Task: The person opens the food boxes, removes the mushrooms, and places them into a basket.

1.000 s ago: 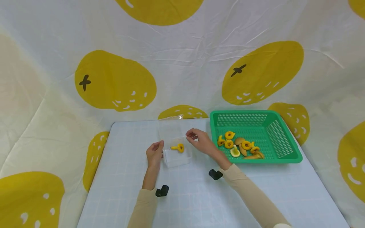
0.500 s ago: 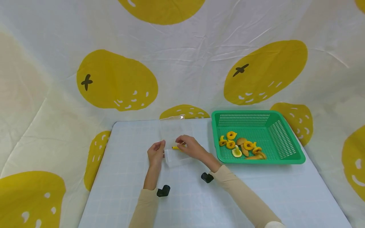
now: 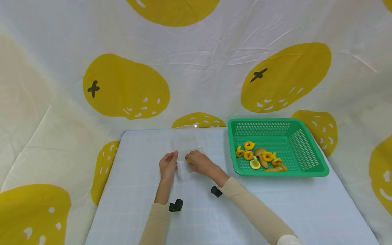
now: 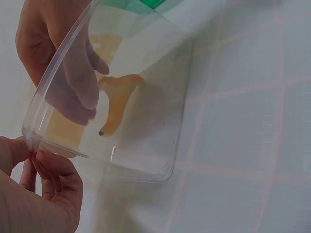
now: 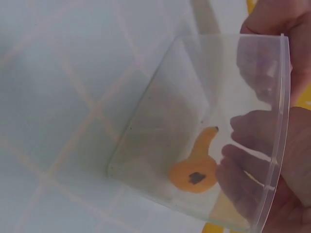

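Note:
A clear plastic container (image 3: 185, 175) stands on the table with its transparent lid (image 3: 185, 136) raised behind it. My left hand (image 3: 167, 165) pinches the rim at the container's left side, thumb against fingers (image 4: 60, 167). Inside lies one yellow-orange chanterelle mushroom (image 4: 119, 104), its stem end dark. Reaching down into the container, my right hand (image 3: 202, 163) has its fingers (image 5: 243, 170) loosely bent right beside the mushroom's cap. In the head view this hand hides most of the mushroom.
To the right stands a green perforated plastic basket (image 3: 298, 172) with several yellow and brown mushrooms (image 3: 260, 158) in it. A pale checked cloth covers the table (image 3: 128, 190). Behind hangs a white sheet (image 3: 196, 78) printed with yellow fruit.
My right hand has moved left from the container's right rim and down into it, covering the mushroom. The left hand keeps its hold on the rim.

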`<state>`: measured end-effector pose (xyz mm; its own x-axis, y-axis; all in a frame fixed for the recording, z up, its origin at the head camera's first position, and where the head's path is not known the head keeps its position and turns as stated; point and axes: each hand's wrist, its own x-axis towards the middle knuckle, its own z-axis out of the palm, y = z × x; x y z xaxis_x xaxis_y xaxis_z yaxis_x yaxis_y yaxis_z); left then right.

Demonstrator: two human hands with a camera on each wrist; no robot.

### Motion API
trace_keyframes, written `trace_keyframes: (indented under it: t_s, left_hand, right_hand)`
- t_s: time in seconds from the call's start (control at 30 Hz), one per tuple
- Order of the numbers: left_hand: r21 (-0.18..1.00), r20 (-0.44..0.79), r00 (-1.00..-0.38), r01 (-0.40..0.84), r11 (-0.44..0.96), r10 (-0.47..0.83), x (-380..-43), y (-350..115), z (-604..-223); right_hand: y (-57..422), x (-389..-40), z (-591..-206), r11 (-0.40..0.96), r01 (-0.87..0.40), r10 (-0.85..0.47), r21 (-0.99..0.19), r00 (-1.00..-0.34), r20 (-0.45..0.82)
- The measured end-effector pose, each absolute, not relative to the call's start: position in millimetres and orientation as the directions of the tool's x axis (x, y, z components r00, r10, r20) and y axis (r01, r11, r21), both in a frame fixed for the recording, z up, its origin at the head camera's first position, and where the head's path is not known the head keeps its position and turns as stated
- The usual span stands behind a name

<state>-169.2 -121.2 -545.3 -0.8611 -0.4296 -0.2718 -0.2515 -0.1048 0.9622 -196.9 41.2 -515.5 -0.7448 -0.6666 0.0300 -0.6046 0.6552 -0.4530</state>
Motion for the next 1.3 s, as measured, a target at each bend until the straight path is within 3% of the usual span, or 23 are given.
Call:
trace_keyframes:
  t_s: [0.43,0.67,0.8,0.97,1.3]
  left_hand:
    - [0.962,-0.274,-0.86,-0.242,-0.129,-0.431,-168,-119,-545]
    - [0.96,-0.279,-0.861,-0.245,-0.134,-0.426,-169,-120,-547]
    - [0.962,-0.272,-0.86,-0.242,-0.123,-0.431,-169,-122,-547]
    - [0.962,-0.271,-0.857,-0.25,-0.107,-0.439,-169,-120,-546]
    - [0.958,-0.281,-0.856,-0.28,-0.067,-0.435,-169,-120,-547]
  right_hand:
    - [27,-201,-514,0.717,-0.597,-0.668,-0.36,-0.735,-0.114]
    - [29,-202,-514,0.697,-0.643,-0.696,-0.318,-0.713,-0.082]
    - [37,-202,-508,0.662,-0.656,-0.711,-0.363,-0.702,-0.029]
    - [53,-201,-502,0.62,-0.603,-0.704,-0.502,-0.71,-0.016]
    - [80,-204,-493,0.431,-0.576,-0.713,-0.694,-0.69,0.13]
